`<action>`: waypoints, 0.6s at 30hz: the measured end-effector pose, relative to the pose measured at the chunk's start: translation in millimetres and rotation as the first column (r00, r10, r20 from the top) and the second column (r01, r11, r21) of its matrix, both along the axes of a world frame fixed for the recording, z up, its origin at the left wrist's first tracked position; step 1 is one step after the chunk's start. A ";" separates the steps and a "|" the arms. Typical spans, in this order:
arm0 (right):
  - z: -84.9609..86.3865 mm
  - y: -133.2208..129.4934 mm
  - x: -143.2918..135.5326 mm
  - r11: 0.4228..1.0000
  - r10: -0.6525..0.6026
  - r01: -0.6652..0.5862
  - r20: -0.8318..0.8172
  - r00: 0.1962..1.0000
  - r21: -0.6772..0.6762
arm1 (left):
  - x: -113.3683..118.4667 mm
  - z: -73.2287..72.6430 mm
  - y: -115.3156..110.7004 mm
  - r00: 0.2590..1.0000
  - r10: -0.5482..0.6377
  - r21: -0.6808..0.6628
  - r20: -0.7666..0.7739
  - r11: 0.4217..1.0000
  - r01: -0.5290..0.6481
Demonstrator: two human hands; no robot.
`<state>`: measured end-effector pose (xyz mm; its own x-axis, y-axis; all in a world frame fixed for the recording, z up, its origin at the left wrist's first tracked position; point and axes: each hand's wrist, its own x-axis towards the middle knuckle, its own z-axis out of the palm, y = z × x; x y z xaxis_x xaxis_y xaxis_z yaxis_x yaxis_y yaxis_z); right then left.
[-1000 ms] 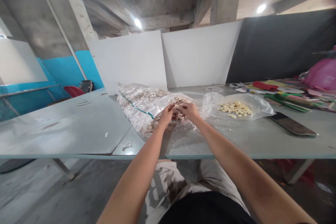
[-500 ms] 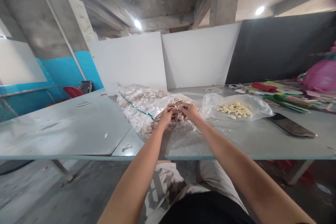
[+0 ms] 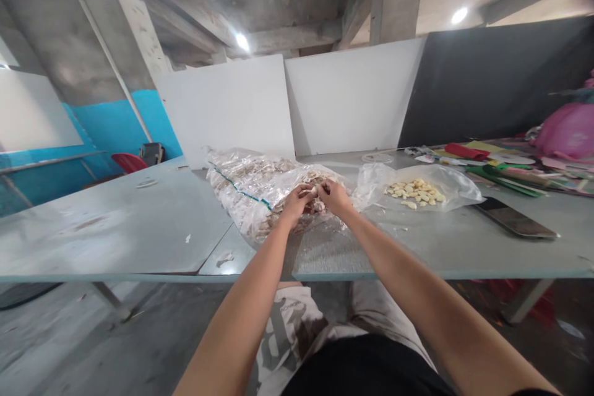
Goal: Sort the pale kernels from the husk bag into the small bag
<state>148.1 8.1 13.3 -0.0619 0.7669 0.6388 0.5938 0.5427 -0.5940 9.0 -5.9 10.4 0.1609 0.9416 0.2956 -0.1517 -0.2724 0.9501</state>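
Note:
A large clear plastic bag [image 3: 245, 195] with a blue-green edge strip lies on the table, filled with pale brown, papery-skinned pieces that look like unpeeled garlic cloves. Over its open end, my left hand [image 3: 298, 203] pinches a small whitish garlic clove [image 3: 314, 190], mostly covered by the fingers. Close beside it, my right hand [image 3: 335, 197] has its thumb and fingers closed at the same clove. To the right, a pile of peeled garlic cloves [image 3: 415, 192] rests on a second clear bag [image 3: 459, 189].
A phone [image 3: 515, 218] lies right of the peeled cloves. Coloured paper and a red roll [image 3: 466, 151] clutter the far right beside a pink bag [image 3: 568, 133]. White boards [image 3: 352, 99] stand along the table's back. Skin scraps [image 3: 225, 258] dot the grey table [image 3: 139, 229].
My right hand's fingers have curled in and shifted slightly at the clove. My left hand stays nearly in place, with the whitish clove showing a little more between the hands.

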 end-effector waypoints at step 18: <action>5.2 -3.0 9.0 0.982 -0.186 0.187 0.041 0.982 -0.034 | -1.1 -4.0 7.8 0.981 0.167 0.111 -0.099 0.981 -0.156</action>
<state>157.1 5.1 18.5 0.0611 0.7906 0.6093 0.7049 0.3980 -0.5871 7.9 1.9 6.4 0.0448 0.9234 0.3813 0.0033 -0.3818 0.9242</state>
